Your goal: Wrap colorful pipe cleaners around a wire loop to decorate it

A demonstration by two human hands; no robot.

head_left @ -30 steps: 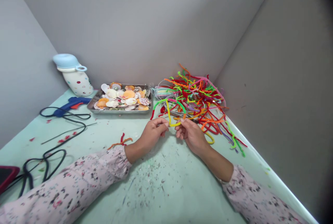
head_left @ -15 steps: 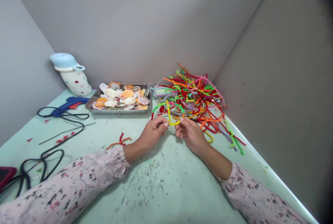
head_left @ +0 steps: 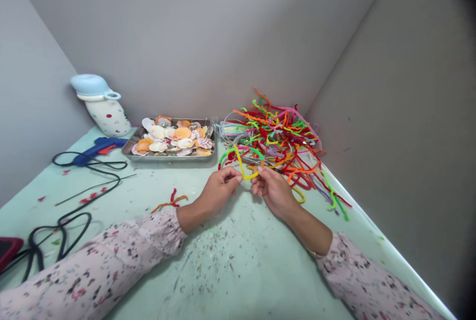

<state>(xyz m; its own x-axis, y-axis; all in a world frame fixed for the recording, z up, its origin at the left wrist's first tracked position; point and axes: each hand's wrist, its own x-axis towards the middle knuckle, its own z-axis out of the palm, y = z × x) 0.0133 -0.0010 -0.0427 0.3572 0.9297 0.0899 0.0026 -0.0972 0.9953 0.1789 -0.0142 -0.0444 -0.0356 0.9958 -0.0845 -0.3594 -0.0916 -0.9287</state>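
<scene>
Between my two hands is a ring of joined pipe cleaners (head_left: pixel 256 151) in green, pink, red, orange and yellow. A yellow length of it bends sharply near my left fingertips, and its free end sticks up across the ring. My left hand (head_left: pixel 222 185) is closed, thumb and forefinger pinching the ring at its near left side. My right hand (head_left: pixel 273 186) pinches the near right side, where yellow meets orange. Fingers cover parts of the ring on both sides. Just beyond it lies a tangled heap of pipe cleaners (head_left: pixel 290 129).
A metal tray (head_left: pixel 169 159) of seashells stands at the back. Left of it are a white bottle (head_left: pixel 109 116) with a blue lid, a blue glue gun (head_left: pixel 89 154) and a looping black cord (head_left: pixel 63 223). A few twisted pipe cleaners (head_left: pixel 173 200) lie beside my left wrist.
The upright yellow end has tilted slightly to the left. Both hands keep their pinch in nearly the same place.
</scene>
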